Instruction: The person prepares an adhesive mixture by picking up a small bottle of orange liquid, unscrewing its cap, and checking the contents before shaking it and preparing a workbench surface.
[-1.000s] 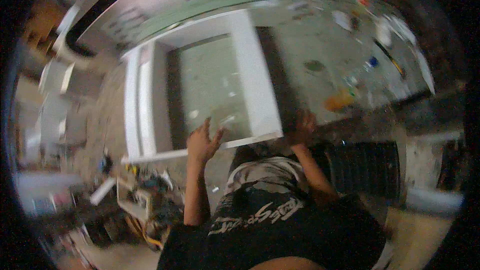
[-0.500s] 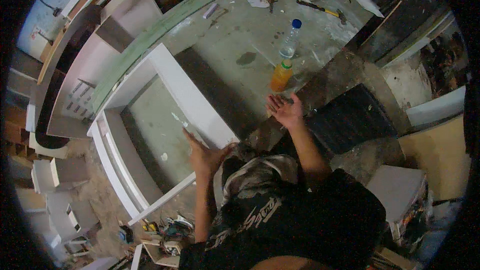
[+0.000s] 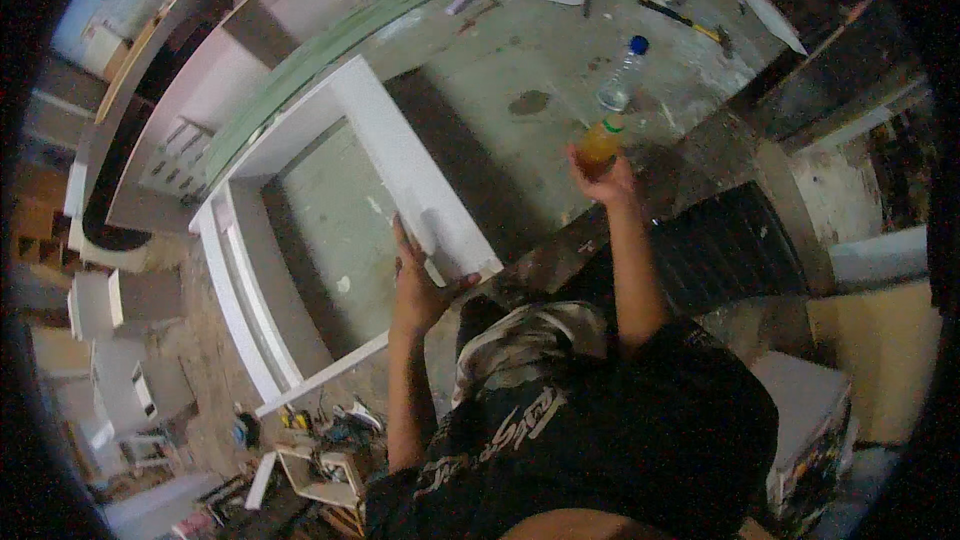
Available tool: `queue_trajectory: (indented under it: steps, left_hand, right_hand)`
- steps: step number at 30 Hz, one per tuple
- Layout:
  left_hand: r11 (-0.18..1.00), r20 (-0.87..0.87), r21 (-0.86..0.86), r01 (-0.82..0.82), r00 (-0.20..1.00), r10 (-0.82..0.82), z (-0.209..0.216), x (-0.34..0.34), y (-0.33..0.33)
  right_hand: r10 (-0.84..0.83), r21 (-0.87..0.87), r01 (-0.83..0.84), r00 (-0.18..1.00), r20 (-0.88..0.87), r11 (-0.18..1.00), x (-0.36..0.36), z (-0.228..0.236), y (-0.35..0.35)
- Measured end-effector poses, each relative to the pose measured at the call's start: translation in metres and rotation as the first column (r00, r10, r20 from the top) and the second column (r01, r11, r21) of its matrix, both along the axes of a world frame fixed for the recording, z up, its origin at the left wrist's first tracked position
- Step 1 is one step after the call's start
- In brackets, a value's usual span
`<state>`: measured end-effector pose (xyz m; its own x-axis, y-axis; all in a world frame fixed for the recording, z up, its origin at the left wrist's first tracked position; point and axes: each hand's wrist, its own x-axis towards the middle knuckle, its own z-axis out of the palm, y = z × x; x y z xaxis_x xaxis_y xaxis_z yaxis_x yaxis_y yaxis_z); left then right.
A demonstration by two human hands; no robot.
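Observation:
A small bottle of orange drink with a green cap stands on the worktable, and my right hand is wrapped round its lower part. Just beyond it is a clear plastic bottle with a blue cap. My left hand lies at the near edge of a white open cabinet frame, index finger stretched out and thumb spread to the right. The frame rests on the table in front of me and to the left.
A hammer with a yellow and black handle lies at the far right of the table. A black ribbed panel sits right of my right arm. White cabinet pieces stand at the left. Tools and a small wooden box are at lower left.
My right hand has reached forward from an open palm and closed round the orange drink bottle. My left hand stays at the frame's edge. The whole view has shifted slightly.

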<state>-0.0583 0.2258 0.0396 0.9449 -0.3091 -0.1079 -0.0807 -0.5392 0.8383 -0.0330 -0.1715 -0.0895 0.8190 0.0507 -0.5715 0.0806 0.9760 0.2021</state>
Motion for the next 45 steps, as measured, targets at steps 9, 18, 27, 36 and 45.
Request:
queue_trajectory:
  steps: [9,18,27,36,45]
  left_hand:
    - [0.996,0.006,0.046,-0.077,0.997,0.077,0.008,-0.007,-0.018]
    - [0.94,0.206,0.305,-0.151,0.974,0.09,-0.045,-0.007,-0.032]
    - [0.984,0.019,-0.175,-0.026,0.999,0.03,-0.054,-0.015,-0.013]
    - [0.962,-0.081,-0.253,0.102,0.989,-0.126,-0.037,-0.018,0.015]
    - [0.989,0.13,-0.013,-0.15,0.98,0.151,0.005,-0.051,-0.017]
  right_hand:
    - [0.119,0.336,-0.103,0.993,-0.026,0.936,-0.002,-0.004,-0.012]
    - [0.127,0.27,-0.159,0.983,0.133,0.95,0.004,-0.053,-0.049]
    - [0.092,-0.004,-0.093,0.976,0.196,0.996,0.018,-0.093,-0.123]
    - [-0.036,0.061,0.036,0.999,-0.001,0.997,-0.005,-0.059,-0.084]
    - [0.019,0.077,-0.034,0.982,0.187,0.996,-0.009,-0.011,-0.017]
